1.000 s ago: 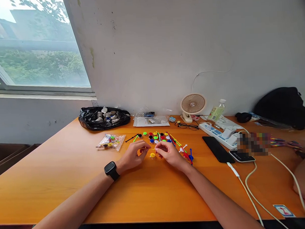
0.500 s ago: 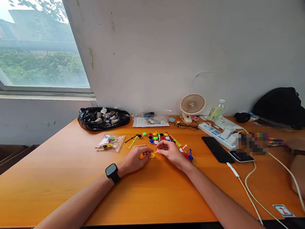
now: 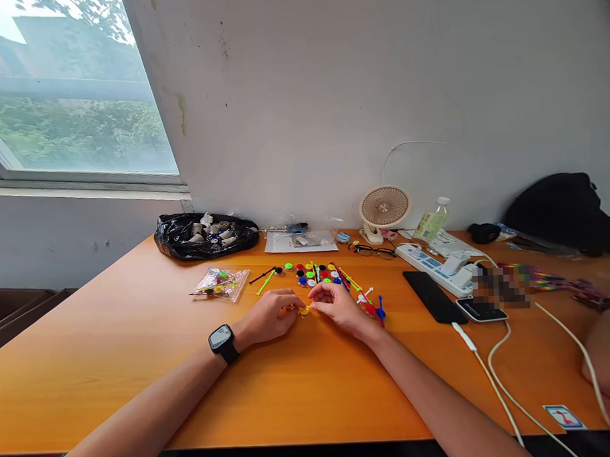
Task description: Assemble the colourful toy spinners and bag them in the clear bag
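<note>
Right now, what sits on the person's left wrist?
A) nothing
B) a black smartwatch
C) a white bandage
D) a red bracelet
B: a black smartwatch with a dark square face is strapped around the wrist just behind the left hand.

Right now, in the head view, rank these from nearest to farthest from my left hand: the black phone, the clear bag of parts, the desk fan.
From the left hand:
1. Clear bag of parts, just up-left.
2. Black phone, off to the right.
3. Desk fan, far right by the wall.
</note>
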The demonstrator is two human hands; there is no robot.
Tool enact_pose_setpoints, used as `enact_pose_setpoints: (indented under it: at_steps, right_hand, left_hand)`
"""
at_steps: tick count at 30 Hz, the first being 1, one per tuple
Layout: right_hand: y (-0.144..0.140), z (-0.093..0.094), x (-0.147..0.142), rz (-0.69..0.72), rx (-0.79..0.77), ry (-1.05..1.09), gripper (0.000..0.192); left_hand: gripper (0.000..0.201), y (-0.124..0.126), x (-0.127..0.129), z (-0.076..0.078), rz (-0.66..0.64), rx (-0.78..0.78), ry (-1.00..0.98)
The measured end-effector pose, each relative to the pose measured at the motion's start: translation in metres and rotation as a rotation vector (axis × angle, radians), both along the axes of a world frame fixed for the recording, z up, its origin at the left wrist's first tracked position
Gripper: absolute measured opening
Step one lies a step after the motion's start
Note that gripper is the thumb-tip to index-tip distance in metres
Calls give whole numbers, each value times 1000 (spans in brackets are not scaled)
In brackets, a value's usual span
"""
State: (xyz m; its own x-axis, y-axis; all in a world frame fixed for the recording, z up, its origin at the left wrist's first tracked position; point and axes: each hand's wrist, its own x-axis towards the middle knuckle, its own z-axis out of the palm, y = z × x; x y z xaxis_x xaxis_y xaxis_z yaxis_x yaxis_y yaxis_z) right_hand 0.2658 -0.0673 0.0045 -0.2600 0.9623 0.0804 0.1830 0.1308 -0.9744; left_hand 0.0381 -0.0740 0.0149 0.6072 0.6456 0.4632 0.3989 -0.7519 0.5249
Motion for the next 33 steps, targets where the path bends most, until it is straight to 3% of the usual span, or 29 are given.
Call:
enact_pose_setpoints:
  at_steps: [19, 33]
  right_hand:
    - [2, -10, -3, 44, 134, -127, 15]
    - [0, -4, -1, 69, 142, -183, 15]
  left_hand:
    - [17, -2, 6, 4, 22, 65, 171]
    - [20, -5, 7, 1, -5, 2, 106]
